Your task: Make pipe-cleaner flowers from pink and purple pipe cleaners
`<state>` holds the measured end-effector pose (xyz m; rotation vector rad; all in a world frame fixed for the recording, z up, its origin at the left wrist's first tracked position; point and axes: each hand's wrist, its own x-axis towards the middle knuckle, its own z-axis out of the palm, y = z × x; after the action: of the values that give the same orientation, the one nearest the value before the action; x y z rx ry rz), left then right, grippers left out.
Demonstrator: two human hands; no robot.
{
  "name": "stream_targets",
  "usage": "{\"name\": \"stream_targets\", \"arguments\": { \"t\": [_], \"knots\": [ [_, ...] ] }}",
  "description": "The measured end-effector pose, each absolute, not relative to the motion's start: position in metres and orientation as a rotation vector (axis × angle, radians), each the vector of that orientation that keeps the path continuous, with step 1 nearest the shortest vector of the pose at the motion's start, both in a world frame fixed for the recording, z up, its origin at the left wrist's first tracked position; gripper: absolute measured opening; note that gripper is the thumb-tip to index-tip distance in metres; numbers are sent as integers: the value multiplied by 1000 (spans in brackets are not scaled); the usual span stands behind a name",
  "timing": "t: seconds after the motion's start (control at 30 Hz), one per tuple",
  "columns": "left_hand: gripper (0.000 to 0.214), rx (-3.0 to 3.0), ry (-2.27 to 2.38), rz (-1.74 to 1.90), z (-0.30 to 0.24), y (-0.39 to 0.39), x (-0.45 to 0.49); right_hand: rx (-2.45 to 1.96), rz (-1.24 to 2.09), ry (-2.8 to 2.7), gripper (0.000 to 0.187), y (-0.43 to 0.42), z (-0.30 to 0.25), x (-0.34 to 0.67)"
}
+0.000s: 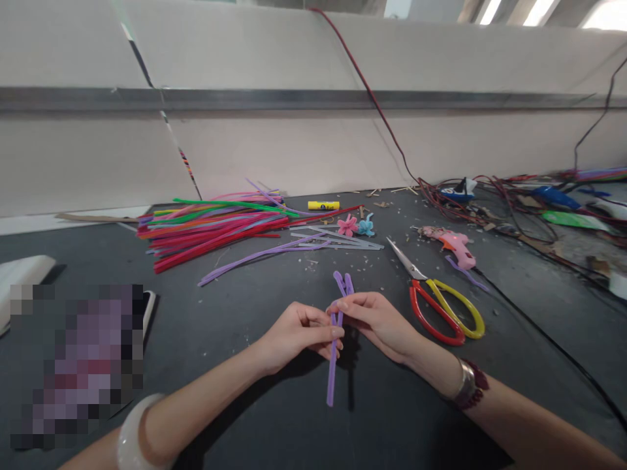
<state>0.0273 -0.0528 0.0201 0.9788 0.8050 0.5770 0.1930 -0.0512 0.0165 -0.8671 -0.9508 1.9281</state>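
A purple pipe cleaner (334,365) is bent into a narrow loop, with its upper ends near the middle of the table. My left hand (298,333) pinches it from the left, and my right hand (377,324) grips it from the right, their fingertips nearly meeting. Beyond my hands, several lilac pipe cleaners (294,247) lie loose. Red-and-yellow-handled scissors (435,310) lie to the right of my right hand, untouched. Farther off is a large heap of multicoloured pipe cleaners (210,228).
A pink flower (347,226) and a blue flower (366,226) lie near a yellow glue stick (321,205). A pink glue gun (453,247) sits right, with tangled wires (490,209) behind it. A pixelated patch (76,365) covers the dark table's left side.
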Motion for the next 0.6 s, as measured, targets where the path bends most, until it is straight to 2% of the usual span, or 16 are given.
{"name": "stream_targets", "arguments": {
  "t": [0.2,0.43,0.6],
  "knots": [
    [18,984,774,528,22,-56,26,-858,2050,-1010,23,-48,12,198],
    [17,1010,760,480,24,-58,27,-774,2063,-1038,14,-51,7,195],
    [17,1019,750,491,23,-60,28,-783,2068,-999,15,-51,8,193]
  ]
}}
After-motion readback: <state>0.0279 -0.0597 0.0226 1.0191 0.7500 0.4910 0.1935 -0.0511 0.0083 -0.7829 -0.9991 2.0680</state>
